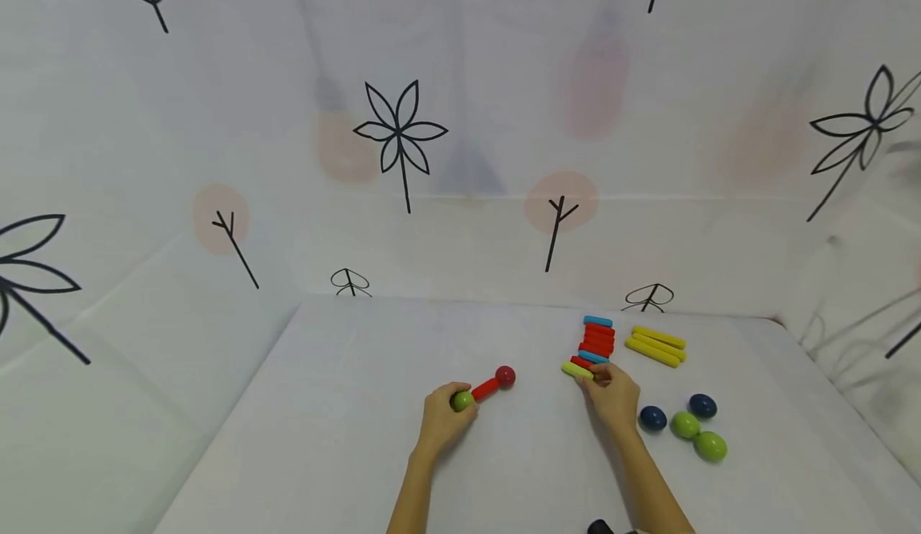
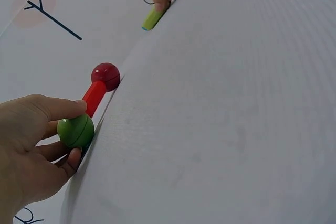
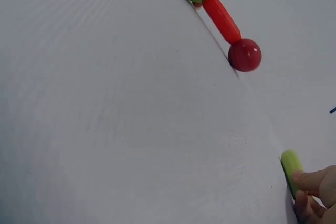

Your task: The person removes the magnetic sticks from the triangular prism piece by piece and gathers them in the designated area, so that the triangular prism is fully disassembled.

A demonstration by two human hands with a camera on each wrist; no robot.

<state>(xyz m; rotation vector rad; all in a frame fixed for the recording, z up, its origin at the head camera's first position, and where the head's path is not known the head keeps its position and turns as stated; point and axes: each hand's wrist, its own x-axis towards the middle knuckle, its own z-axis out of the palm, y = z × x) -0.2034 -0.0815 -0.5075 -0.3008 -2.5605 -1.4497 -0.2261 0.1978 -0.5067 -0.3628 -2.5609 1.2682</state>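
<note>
My left hand [image 1: 444,422] grips a green ball [image 2: 76,131] between thumb and fingers. A red stick [image 2: 94,98] runs from that ball to a dark red ball [image 1: 506,376], the three forming one joined piece on the table. Farther right, my right hand [image 1: 612,397] pinches a lime-green stick [image 3: 290,166] by one end. Just behind those fingers lies a column of red sticks [image 1: 598,340] with a blue stick [image 1: 599,321] at its far end and another blue one nearer.
Several yellow sticks [image 1: 651,352] lie to the right of the column. Two dark blue balls [image 1: 653,418] and two green balls [image 1: 711,446] rest right of my right forearm. A patterned white cloth [image 1: 460,246] hangs behind the white table [image 1: 324,454]. A black object [image 1: 600,527] shows at the bottom edge.
</note>
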